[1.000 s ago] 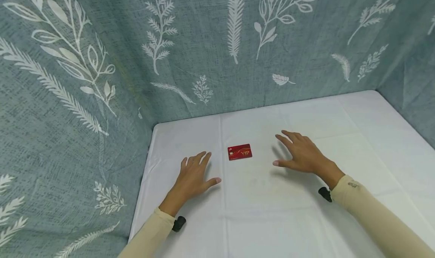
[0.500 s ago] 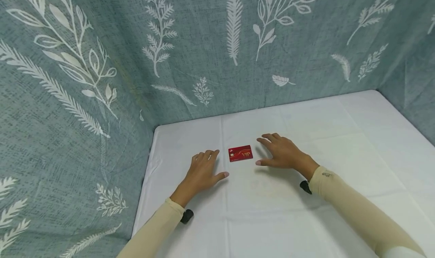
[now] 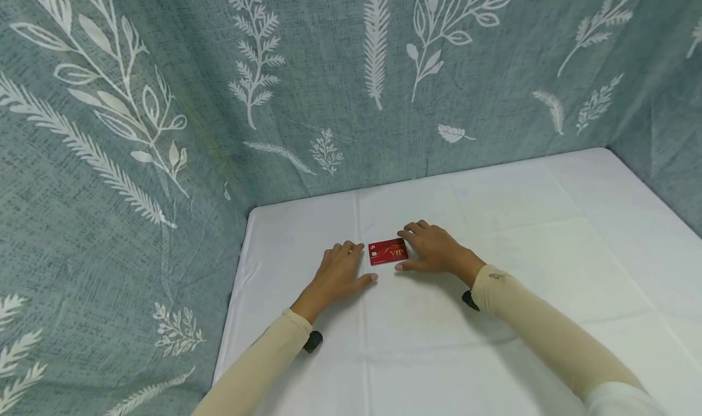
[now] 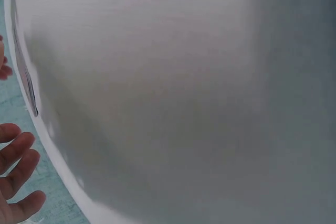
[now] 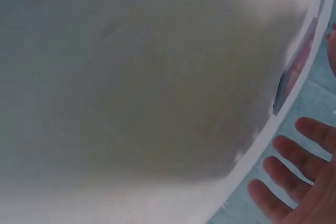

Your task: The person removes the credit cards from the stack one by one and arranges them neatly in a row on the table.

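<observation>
A red VIP card (image 3: 386, 252) with gold lettering and a chip lies face up on the white cloth. My left hand (image 3: 342, 273) is just left of it, thumb and fingers spread apart and holding nothing. From the right, my right hand (image 3: 430, 248) reaches to the card, its index fingertip right at the upper right corner and its thumb near the lower right edge. In the right wrist view the card (image 5: 296, 69) shows edge-on beyond the spread fingers (image 5: 289, 179). The left wrist view catches the left fingers (image 4: 18, 163) at its lower left edge.
A white cloth (image 3: 439, 355) with fold creases covers the table. Blue-green curtains (image 3: 329, 87) with white leaf prints hang behind and at the sides. A small black device (image 3: 313, 341) sits under the left wrist, another black device (image 3: 470, 300) under the right.
Both hands have moved inward toward the card, the right hand farther, going left until its fingertips reach the card's right end. The card has stayed in place on the cloth.
</observation>
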Demonstrator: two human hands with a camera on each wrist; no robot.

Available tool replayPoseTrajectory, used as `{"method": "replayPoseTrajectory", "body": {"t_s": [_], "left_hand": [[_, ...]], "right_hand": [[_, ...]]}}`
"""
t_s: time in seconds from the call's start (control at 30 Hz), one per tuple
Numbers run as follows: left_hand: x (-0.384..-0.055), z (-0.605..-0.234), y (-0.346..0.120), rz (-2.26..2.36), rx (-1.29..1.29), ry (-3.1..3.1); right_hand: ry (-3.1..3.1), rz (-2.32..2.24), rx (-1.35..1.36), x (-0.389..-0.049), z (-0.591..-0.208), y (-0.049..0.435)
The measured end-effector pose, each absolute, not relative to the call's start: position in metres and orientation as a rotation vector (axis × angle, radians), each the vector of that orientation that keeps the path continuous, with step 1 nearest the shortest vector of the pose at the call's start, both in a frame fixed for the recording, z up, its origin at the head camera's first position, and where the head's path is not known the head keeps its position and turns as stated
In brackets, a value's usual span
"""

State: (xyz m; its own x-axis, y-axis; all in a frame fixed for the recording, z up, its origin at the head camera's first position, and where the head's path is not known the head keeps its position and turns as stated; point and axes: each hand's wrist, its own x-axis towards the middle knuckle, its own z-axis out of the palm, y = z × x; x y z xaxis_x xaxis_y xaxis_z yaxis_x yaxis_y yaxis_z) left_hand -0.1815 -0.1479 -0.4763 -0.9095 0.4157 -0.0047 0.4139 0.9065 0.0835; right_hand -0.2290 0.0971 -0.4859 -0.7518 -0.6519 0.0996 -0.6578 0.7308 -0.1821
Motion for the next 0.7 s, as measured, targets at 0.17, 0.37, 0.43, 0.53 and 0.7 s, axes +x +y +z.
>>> {"method": "replayPoseTrajectory", "body": {"t_s": [0.17, 0.37, 0.43, 0.53, 0.7], "left_hand": [[-0.188, -0.477, -0.144, 0.097, 0.663, 3.043], [-0.198, -0.476, -0.137, 0.063, 0.659, 3.014], [-0.200, -0.477, -0.136, 0.058, 0.656, 2.994], [-0.203, -0.479, -0.134, 0.068, 0.661, 2.983], [-0.208, -0.482, -0.132, 0.079, 0.695, 2.995]], "right_hand": [[-2.888, 0.300, 1.088, -0.232, -0.491, 0.089], [-2.905, 0.283, 1.081, -0.236, -0.494, 0.086], [-2.900, 0.276, 1.088, -0.238, -0.495, 0.086], [-2.896, 0.273, 1.094, -0.240, -0.497, 0.085], [-2.890, 0.260, 1.109, -0.244, -0.498, 0.084]]}}
